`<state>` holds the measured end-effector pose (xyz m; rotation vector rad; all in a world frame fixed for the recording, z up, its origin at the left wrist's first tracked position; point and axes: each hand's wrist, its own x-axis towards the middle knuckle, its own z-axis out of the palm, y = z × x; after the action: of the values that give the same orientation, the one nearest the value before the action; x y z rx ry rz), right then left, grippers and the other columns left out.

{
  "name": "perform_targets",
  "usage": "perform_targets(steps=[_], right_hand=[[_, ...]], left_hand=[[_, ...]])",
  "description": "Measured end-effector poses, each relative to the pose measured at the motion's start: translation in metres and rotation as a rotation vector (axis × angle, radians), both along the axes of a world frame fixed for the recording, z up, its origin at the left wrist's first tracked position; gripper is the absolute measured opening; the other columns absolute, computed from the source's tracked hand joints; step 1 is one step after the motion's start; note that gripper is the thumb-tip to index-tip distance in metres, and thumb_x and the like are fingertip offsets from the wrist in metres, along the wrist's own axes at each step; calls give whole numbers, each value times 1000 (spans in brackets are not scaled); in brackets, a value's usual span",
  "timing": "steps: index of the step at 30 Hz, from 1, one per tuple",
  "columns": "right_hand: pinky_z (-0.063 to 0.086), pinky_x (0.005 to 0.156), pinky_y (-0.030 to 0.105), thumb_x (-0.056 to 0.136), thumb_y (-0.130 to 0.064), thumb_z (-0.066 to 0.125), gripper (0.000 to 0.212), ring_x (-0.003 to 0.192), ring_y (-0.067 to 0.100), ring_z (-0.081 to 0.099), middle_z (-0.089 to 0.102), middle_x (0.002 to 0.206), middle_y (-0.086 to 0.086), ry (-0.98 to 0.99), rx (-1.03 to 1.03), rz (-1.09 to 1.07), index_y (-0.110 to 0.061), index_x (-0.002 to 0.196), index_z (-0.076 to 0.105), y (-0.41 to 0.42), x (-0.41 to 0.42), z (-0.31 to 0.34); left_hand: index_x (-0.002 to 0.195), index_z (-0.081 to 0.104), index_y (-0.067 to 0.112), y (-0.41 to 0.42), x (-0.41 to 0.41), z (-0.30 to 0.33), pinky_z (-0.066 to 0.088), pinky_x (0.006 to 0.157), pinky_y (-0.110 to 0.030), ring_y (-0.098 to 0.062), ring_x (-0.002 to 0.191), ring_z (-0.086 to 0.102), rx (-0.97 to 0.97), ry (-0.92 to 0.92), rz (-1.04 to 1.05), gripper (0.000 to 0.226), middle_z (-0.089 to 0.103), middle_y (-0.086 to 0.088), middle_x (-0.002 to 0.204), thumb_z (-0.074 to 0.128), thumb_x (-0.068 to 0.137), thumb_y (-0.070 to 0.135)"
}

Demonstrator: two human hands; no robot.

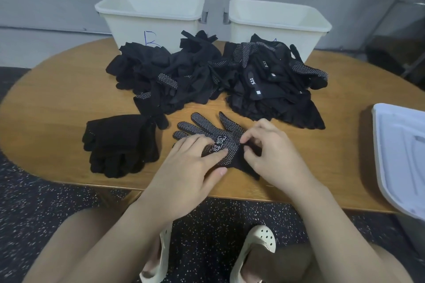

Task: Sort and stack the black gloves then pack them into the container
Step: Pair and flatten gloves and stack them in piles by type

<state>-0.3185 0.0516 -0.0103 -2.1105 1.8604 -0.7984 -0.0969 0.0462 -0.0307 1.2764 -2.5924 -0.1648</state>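
A black knit glove with white grip dots (213, 135) lies palm-up at the near edge of the rounded wooden bench (57, 89). The left hand (190, 167) presses it flat with straight fingers (213, 154), while the right hand (273, 154) pinches its cuff between curled fingers (250, 145). A neat stack of plain black gloves (119, 145) sits just left, a loose black heap (207, 76) lies behind, before two white plastic bins (149, 14).

A blue handwritten "B" marks the left white bin (128, 27).

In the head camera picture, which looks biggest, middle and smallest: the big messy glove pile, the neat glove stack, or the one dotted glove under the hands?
1. Messy glove pile, clearly the biggest.
2. Neat glove stack.
3. Dotted glove, smallest showing, though both hands cover part of it.
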Motion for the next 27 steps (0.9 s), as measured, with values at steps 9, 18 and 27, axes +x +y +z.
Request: perform_targets(steps=[9,18,27], right_hand=[[42,94,33,91,-26,69,11,99,8,52,57,96,-17,118,37,-35,-26,102,73,1,1,-4],[41,99,35,92,-19,69,14,106,12,53,64,106,-12,140,-41,-55,-20,105,75,-1,5,-3],[31,103,32,96,-45,63,30,115,10,53,59,115,-15,190,26,-91,-24,117,70,6,11,-4]], left_hand=[[143,58,28,5,3,8,42,97,-34,-12,116,49,-14,-37,-8,56,57,10,127,29,104,56],[134,66,27,4,6,9,25,119,-30,-13,143,39,2,41,-125,46,52,6,149,36,106,48],[134,66,27,9,6,11,41,103,-35,-13,130,50,11,30,-129,51,60,7,140,32,106,51]])
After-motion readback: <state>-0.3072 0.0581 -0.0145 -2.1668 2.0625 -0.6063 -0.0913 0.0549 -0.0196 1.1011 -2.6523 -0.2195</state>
